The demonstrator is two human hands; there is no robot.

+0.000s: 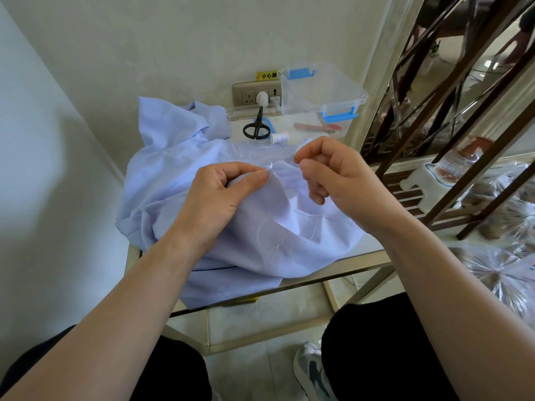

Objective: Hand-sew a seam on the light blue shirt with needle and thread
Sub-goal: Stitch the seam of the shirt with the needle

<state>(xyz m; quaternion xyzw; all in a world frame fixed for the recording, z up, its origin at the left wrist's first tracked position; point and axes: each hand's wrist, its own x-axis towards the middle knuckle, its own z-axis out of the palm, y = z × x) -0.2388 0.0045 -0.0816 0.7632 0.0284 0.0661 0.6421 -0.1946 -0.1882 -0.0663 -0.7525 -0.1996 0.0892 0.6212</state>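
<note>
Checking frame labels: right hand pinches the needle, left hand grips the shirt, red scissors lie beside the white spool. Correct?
One error: the scissors are black, not red, as the head view shows. Otherwise right: right hand pinches the needle, left hand grips the shirt, scissors lie beside the white spool.

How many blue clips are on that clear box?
2: far clip at the box's end by the socket; near clip at its opposite, front end. Its clear walls show no others.
</note>
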